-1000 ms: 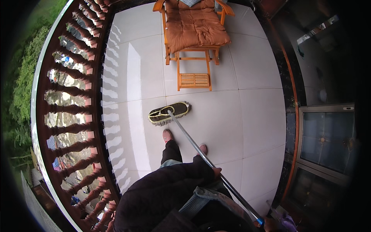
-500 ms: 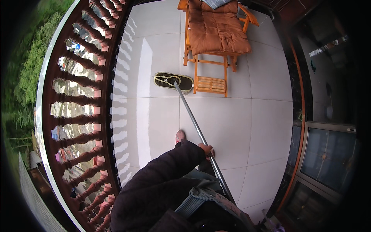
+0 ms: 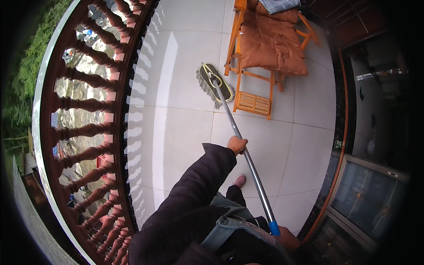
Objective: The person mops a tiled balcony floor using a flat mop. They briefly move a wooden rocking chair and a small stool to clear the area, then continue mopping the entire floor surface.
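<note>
A flat mop [image 3: 253, 171] with a long silver handle slants across the tiled floor. Its dark, pale-edged head with grey fringe [image 3: 203, 86] lies on the tiles, left of the folding chair's footrest. My left hand [image 3: 237, 145] is wrapped round the handle about midway along. At the near end, my right hand [image 3: 288, 240] is closed at the handle's blue grip [image 3: 274, 228], its fingers partly hidden. One pink shoe [image 3: 239, 180] of mine shows left of the handle.
A wooden folding chair [image 3: 253, 106] with an orange-brown cushion [image 3: 271, 42] stands ahead, a grey cloth [image 3: 278, 4] on it. Along the left runs a red-brown baluster railing [image 3: 88, 104]. A dark-edged wall with a framed glass panel [image 3: 369, 194] is at the right.
The mop head has moved forward and turned diagonal, showing more fringe. My left hand has moved forward with the handle. The blue grip and my right hand have come into view.
</note>
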Available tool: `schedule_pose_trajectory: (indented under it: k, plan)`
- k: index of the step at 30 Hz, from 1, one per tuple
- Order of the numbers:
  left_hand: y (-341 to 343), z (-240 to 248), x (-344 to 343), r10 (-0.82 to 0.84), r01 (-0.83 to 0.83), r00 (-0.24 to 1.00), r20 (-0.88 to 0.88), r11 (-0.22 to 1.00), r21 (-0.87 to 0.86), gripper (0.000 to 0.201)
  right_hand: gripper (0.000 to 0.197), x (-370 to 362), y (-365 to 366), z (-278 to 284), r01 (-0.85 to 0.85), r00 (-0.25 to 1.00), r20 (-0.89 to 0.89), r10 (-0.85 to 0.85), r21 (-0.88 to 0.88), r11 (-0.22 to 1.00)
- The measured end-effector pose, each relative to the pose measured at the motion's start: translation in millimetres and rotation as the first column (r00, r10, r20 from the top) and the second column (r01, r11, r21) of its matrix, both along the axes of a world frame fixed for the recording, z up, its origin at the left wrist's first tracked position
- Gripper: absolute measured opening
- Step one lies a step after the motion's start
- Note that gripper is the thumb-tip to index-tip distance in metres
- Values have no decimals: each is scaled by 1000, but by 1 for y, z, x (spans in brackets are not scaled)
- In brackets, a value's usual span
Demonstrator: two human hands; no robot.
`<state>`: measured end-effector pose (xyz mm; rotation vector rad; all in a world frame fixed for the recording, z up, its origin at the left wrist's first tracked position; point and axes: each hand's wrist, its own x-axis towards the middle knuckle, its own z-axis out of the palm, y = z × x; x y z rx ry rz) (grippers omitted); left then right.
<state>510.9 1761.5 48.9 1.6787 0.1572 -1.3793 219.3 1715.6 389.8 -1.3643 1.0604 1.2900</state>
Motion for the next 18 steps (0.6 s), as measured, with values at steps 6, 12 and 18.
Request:
schedule_pose_trajectory:
  k: [6, 12, 18]
  plan:
    - [11, -21, 60, 239, -240, 970, -48, 971, -5, 29, 35, 125, -26, 19, 112, 984, -153, -93, 123, 986]
    - [35, -9, 54, 313, -326, 930, -194, 945, -38, 30, 33, 150, -52, 31, -146, 964, -206, 168, 120, 982]
    - [55, 1, 2, 393, -405, 876, -280, 914, 17, 30, 42, 134, -73, 49, -319, 907, -251, 339, 117, 940]
